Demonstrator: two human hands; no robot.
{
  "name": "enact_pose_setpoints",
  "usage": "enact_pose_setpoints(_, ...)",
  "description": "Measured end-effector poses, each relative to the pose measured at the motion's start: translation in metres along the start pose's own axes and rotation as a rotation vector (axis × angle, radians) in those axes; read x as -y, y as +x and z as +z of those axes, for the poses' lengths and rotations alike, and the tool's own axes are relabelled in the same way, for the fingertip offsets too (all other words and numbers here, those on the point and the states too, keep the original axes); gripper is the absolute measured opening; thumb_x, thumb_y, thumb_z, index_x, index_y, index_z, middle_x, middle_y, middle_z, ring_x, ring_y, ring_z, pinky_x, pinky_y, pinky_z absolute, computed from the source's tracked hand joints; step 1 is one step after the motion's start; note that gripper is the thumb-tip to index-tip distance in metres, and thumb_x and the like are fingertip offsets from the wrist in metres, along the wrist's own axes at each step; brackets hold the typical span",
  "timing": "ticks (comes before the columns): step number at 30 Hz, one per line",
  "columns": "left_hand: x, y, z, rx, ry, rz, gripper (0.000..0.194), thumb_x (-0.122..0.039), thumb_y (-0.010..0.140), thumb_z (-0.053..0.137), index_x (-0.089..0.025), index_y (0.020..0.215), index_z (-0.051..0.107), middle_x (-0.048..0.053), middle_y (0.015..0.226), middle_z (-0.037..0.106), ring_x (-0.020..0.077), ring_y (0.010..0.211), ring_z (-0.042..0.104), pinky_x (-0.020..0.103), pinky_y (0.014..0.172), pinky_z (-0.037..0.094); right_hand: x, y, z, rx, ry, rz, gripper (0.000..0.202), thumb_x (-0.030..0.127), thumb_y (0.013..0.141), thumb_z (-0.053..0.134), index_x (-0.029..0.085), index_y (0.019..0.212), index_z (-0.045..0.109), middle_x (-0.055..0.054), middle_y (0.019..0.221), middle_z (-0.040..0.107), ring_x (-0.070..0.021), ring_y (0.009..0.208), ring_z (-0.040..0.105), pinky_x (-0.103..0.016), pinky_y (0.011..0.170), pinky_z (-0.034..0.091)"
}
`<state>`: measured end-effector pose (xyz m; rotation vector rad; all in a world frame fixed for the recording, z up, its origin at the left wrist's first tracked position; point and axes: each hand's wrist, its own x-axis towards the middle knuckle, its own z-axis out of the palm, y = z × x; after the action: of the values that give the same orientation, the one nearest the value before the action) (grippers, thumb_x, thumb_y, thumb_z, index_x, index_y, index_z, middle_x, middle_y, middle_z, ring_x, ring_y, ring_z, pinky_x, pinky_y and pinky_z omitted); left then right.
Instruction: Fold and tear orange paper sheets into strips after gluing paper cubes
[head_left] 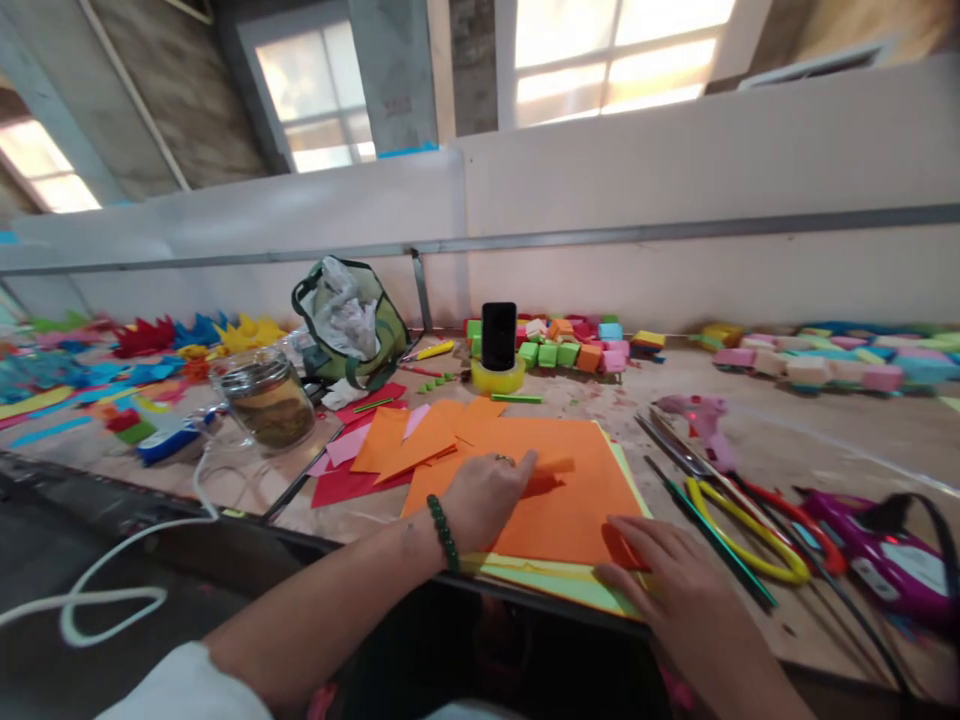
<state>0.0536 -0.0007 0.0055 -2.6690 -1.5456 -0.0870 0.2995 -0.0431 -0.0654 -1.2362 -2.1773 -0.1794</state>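
A stack of paper lies before me, with a bright orange sheet [577,525] on top and pale yellow-green sheets [547,580] showing below. My left hand [484,495], wearing a green bead bracelet [442,533] and a ring, rests over the orange sheet. Its fingers are curled, and a narrow orange paper strip [556,466] sticks out at the fingertips, casting a shadow. On the sheet's near right corner lies my right hand [667,570], fingers stretched and thumb apart. Loose orange pieces [409,445] and red and pink paper [341,485] lie left of the stack.
To the right are yellow-handled scissors [750,540], a pink glue gun [701,425] and a purple glue gun [877,550]. Behind the stack a phone [499,337] stands on a tape roll [497,378] near colourful paper blocks [559,353]. A glass jar [266,400] and green bag [382,335] stand left.
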Motion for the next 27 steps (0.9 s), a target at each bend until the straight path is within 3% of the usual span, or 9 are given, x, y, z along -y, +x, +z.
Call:
enact_pose_setpoints(6, 0.059, -0.023, -0.030, -0.116, 0.161, -0.473, 0.043, -0.012, 0.091, 0.038, -0.018, 0.133, 0.043, 0.013, 0.100, 0.067, 0.0232, 0.091, 0.066, 0.029, 0.072, 0.049, 0.003, 0.002, -0.002, -0.011, -0.027, -0.126, 0.021, 0.032, 0.093, 0.049, 0.021, 0.097, 0.067, -0.007, 0.097, 0.070, -0.0239, 0.088, 0.062, -0.042, 0.079, 0.049)
enact_pose_setpoints(10, 0.096, -0.033, -0.024, -0.049, 0.176, -0.544, 0.033, -0.013, 0.092, 0.035, -0.013, 0.118, 0.056, 0.015, 0.092, 0.069, 0.0273, 0.089, 0.067, 0.033, 0.070, 0.050, 0.008, 0.006, -0.005, 0.004, 0.016, -0.183, 0.025, 0.020, 0.095, 0.041, 0.018, 0.095, 0.066, -0.007, 0.092, 0.070, -0.0203, 0.086, 0.063, -0.034, 0.077, 0.052)
enact_pose_setpoints(13, 0.105, -0.039, -0.010, 0.013, 0.163, -0.554, 0.028, -0.011, 0.090, 0.038, -0.009, 0.101, 0.063, 0.017, 0.087, 0.070, 0.0282, 0.085, 0.068, 0.034, 0.069, 0.051, 0.009, 0.007, -0.009, 0.021, 0.036, -0.172, 0.024, 0.018, 0.093, 0.041, 0.019, 0.093, 0.066, -0.006, 0.090, 0.070, -0.0191, 0.084, 0.065, -0.032, 0.074, 0.053)
enact_pose_setpoints(15, 0.102, -0.042, -0.007, 0.020, 0.155, -0.547, 0.024, -0.014, 0.090, 0.043, -0.008, 0.096, 0.065, 0.019, 0.089, 0.070, 0.0306, 0.087, 0.067, 0.038, 0.071, 0.051, 0.009, 0.008, -0.013, 0.018, 0.044, -0.144, 0.022, 0.019, 0.092, 0.044, 0.022, 0.090, 0.065, -0.004, 0.088, 0.070, -0.0184, 0.081, 0.066, -0.031, 0.072, 0.054)
enact_pose_setpoints(19, 0.071, -0.045, -0.020, -0.105, 0.132, -0.463, 0.042, -0.039, 0.095, 0.040, -0.010, 0.120, 0.057, 0.021, 0.123, 0.059, 0.0328, 0.114, 0.055, 0.046, 0.092, 0.045, 0.008, 0.018, -0.025, -0.017, 0.062, -0.124, 0.018, 0.023, 0.089, 0.049, 0.024, 0.084, 0.065, -0.003, 0.085, 0.070, -0.0178, 0.078, 0.066, -0.029, 0.068, 0.054)
enact_pose_setpoints(21, 0.045, -0.046, -0.027, -0.236, -0.074, -0.244, 0.049, -0.051, 0.091, 0.044, -0.014, 0.120, 0.059, 0.017, 0.126, 0.059, 0.0290, 0.117, 0.053, 0.042, 0.098, 0.042, 0.010, 0.027, -0.030, -0.027, 0.057, -0.132, 0.016, 0.025, 0.089, 0.050, 0.024, 0.085, 0.066, -0.004, 0.087, 0.070, -0.0186, 0.080, 0.066, -0.030, 0.069, 0.054)
enact_pose_setpoints(23, 0.019, -0.045, -0.028, -0.253, -0.290, -0.020, 0.053, -0.059, 0.084, 0.053, -0.020, 0.118, 0.063, 0.012, 0.125, 0.062, 0.0263, 0.116, 0.055, 0.038, 0.099, 0.043, 0.014, 0.036, -0.033, -0.007, 0.058, -0.138, 0.017, 0.025, 0.089, 0.051, 0.024, 0.087, 0.067, -0.005, 0.091, 0.070, -0.0197, 0.084, 0.066, -0.032, 0.071, 0.054)
enact_pose_setpoints(25, 0.001, -0.043, -0.022, -0.216, -0.420, 0.121, 0.048, -0.057, 0.081, 0.059, -0.023, 0.114, 0.067, 0.009, 0.120, 0.065, 0.0247, 0.109, 0.059, 0.035, 0.096, 0.045, 0.021, 0.046, -0.032, 0.024, 0.080, -0.144, 0.019, 0.024, 0.090, 0.050, 0.025, 0.087, 0.068, -0.005, 0.093, 0.069, -0.0205, 0.088, 0.065, -0.033, 0.073, 0.054)
enact_pose_setpoints(27, -0.005, -0.040, -0.012, -0.200, -0.479, 0.127, 0.028, -0.039, 0.089, 0.055, -0.024, 0.107, 0.070, 0.005, 0.110, 0.070, 0.0212, 0.100, 0.063, 0.032, 0.091, 0.047, 0.029, 0.053, -0.030, 0.033, 0.118, -0.140, 0.021, 0.022, 0.091, 0.048, 0.025, 0.088, 0.068, -0.006, 0.095, 0.069, -0.0206, 0.091, 0.064, -0.034, 0.077, 0.054)
